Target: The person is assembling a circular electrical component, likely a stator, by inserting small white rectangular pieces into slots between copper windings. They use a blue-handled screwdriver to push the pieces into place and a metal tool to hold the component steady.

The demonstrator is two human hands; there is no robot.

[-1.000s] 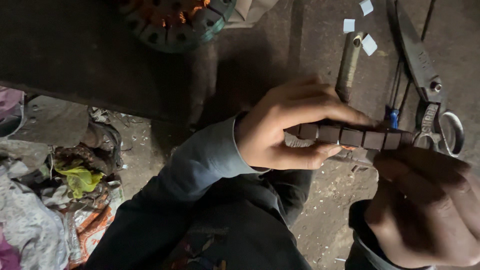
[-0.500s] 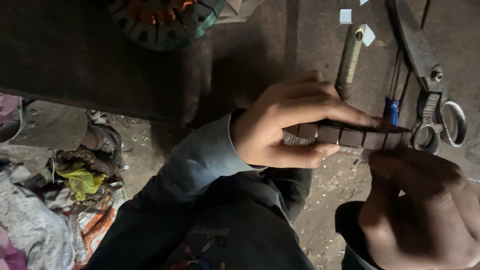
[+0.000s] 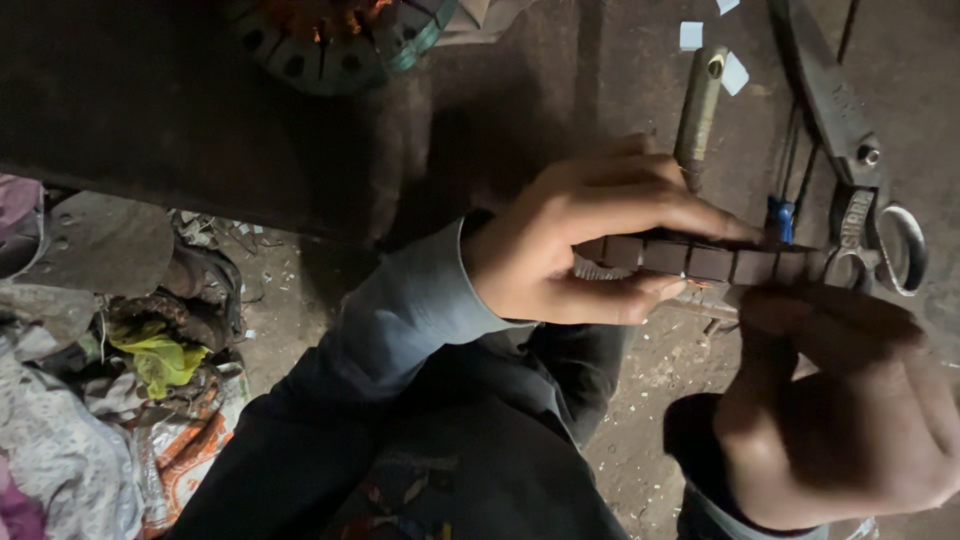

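My right hand [image 3: 850, 410] is nearest to me, low and in shadow, its fingers curled round the right end of a long dark brown segmented bar [image 3: 700, 262]. My left hand [image 3: 580, 245], in a grey-blue sleeve [image 3: 410, 310], pinches the bar's other end between thumb and forefinger, so the bar lies level between both hands. Below them are my dark trousers [image 3: 450, 450]. Just beyond my right hand lie heavy grey metal scissors [image 3: 850, 170] on the dark worktop [image 3: 500, 110]. Beyond my left fingertips stands a dull brass-coloured metal tube [image 3: 698, 105], with small white paper squares [image 3: 690, 35] past it. Farthest off, beyond my left wrist, sits a round motor stator with copper windings [image 3: 330, 35]. Off to the left of my sleeve, crumpled rags [image 3: 150, 360] litter the floor.
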